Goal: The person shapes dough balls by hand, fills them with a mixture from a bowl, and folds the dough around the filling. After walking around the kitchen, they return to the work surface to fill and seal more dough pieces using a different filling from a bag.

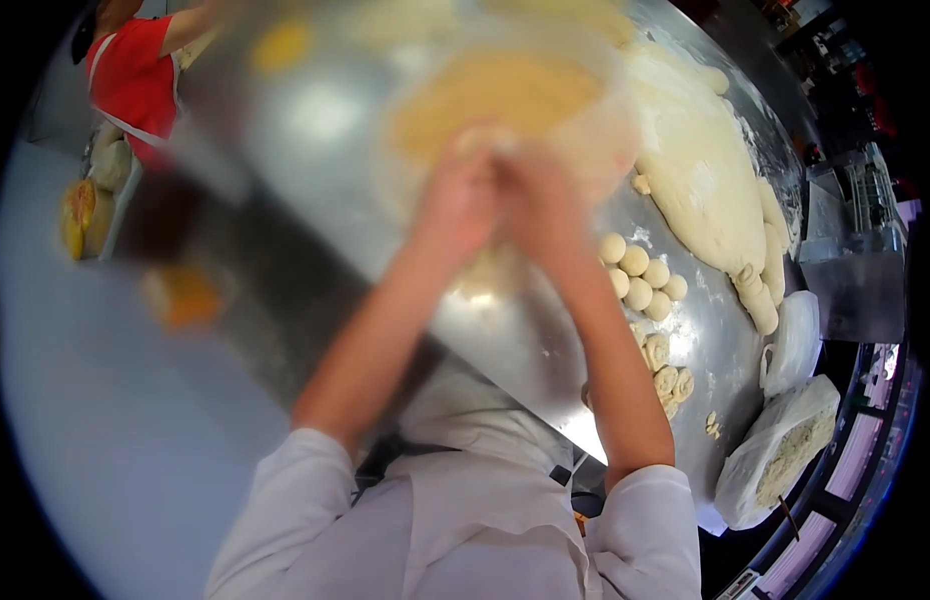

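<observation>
My left hand (pixel 455 195) and my right hand (pixel 540 195) meet at the centre of the head view, both smeared by motion. A small pale lump, perhaps dough, shows between their fingertips, but its shape is too blurred to make out. Just beyond the hands lies a wide round container (pixel 505 95) of yellowish-brown filling, also blurred. Pale round dough balls (pixel 635 262) sit in a cluster on the metal table (pixel 700 335) to the right of my right forearm. Nearer to me are coiled dough pieces (pixel 667 380).
A large slab of dough (pixel 695 160) stretches along the table's right side. Plastic bags (pixel 780 455) stand at the right edge, one with crumbly contents. A metal rack (pixel 855 240) is beyond. At the upper left is a person in a red shirt (pixel 135 75).
</observation>
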The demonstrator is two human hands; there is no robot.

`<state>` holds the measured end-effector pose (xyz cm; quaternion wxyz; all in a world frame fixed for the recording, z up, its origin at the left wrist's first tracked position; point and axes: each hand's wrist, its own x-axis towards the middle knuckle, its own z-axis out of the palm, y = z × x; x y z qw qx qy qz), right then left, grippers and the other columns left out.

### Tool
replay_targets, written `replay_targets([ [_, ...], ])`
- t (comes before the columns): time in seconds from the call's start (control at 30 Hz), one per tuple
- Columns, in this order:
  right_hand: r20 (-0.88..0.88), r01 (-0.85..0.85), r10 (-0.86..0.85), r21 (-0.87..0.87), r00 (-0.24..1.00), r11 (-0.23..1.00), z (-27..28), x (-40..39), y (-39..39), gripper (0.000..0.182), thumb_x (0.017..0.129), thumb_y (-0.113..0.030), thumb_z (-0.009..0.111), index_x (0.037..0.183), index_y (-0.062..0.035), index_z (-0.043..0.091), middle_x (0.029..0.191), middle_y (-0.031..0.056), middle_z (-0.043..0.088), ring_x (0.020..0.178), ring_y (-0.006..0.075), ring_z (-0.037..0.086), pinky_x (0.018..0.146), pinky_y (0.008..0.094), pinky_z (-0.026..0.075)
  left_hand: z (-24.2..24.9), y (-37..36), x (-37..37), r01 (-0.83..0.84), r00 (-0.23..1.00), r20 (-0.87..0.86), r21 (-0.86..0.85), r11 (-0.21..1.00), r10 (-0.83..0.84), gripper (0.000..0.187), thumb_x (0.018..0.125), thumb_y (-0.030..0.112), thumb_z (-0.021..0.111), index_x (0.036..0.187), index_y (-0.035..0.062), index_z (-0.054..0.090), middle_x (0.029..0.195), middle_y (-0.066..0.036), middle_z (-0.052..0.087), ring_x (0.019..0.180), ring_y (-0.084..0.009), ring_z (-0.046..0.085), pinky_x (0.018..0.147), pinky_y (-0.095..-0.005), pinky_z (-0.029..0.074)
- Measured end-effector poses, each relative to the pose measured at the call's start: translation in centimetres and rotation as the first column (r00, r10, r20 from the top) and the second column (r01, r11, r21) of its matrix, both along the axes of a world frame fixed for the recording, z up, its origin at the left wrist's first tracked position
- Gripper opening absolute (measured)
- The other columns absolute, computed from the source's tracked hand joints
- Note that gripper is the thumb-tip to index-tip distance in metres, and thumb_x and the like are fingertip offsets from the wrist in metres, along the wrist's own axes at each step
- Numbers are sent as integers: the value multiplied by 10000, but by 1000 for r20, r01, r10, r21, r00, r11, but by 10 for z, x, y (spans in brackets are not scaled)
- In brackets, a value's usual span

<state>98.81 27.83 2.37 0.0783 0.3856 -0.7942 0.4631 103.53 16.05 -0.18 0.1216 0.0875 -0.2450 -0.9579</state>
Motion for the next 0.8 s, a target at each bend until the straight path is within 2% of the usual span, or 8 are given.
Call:
replay_targets([
  [0.07, 439, 6, 44, -111, 897, 994, 22, 6, 22, 382, 861, 23, 594, 1238, -13, 643, 1029, 121, 700, 949, 236, 662, 855, 327, 512, 4, 2, 6, 36, 998, -42, -6, 999, -36, 370, 1023, 136, 512, 1381, 77, 440, 1272, -133, 571, 1189, -262, 566, 1068, -407, 431],
  [0.17, 255, 121, -99, -73, 962, 990, 37, 15, 56, 432, 858, -24, 649, 1289, -20, 611, 1074, 104, 697, 968, 219, 652, 892, 332, 502, 23, 20, 17, 34, 997, 65, -3, 999, -34, 425, 1023, 152, 522, 1420, 59, 403, 1322, -129, 546, 1190, -253, 561, 1063, -415, 433],
  [0.3, -22, 61, -58, 120, 998, 991, 18, 30, 88, 651, 793, -170, 786, 1376, -35, 529, 1258, 187, 598, 1108, 328, 595, 944, 377, 483, 5, 42, 37, 376, 927, -23, 12, 927, -375, 438, 1026, 169, 524, 1424, 30, 406, 1357, -111, 539, 1222, -221, 544, 1037, -373, 453],
  [0.33, 97, -6, -9, 149, 995, 989, 21, 37, 96, 750, 747, -228, 824, 1392, -37, 493, 1278, 209, 569, 1162, 377, 558, 993, 418, 453, 8, 59, 44, 344, 938, 47, -21, 939, -342, 428, 1023, 162, 531, 1413, 21, 424, 1321, -99, 564, 1189, -215, 569, 1019, -356, 468],
  [0.43, 246, -29, -19, 192, 969, 981, 14, 54, 116, 734, 724, -227, 824, 1351, -19, 504, 1259, 214, 577, 1171, 394, 546, 1008, 433, 436, 0, 92, 59, 359, 931, 141, -170, 918, -338, 399, 1016, 150, 543, 1378, 7, 452, 1260, -93, 590, 1130, -195, 599, 988, -348, 490],
  [0.47, 38, -1, -8, 235, 999, 972, 0, 57, 123, 661, 717, -199, 809, 1281, -14, 520, 1225, 218, 581, 1131, 407, 551, 969, 442, 452, -3, 93, 65, 410, 905, 210, -194, 891, -371, 362, 1009, 126, 543, 1339, -4, 471, 1216, -93, 602, 1104, -176, 612, 957, -331, 506],
  [0.67, 30, -7, 0, 226, 1000, 974, -4, 83, 151, 502, 789, -192, 739, 1202, -2, 524, 1135, 211, 602, 1065, 392, 577, 935, 435, 459, 10, 113, 81, 626, 765, 389, -265, 734, -513, 332, 1023, 134, 494, 1327, 1, 477, 1206, -100, 601, 1094, -186, 618, 972, -343, 499],
  [0.8, 378, 70, -76, 29, 923, 997, 0, 112, 169, 452, 878, -243, 685, 1223, -13, 505, 1183, 202, 608, 1063, 360, 614, 953, 405, 462, 59, 110, 96, 727, 637, 193, 171, 665, -746, 383, 1057, 249, 445, 1365, 23, 455, 1229, -112, 586, 1121, -241, 616, 1087, -396, 420],
])
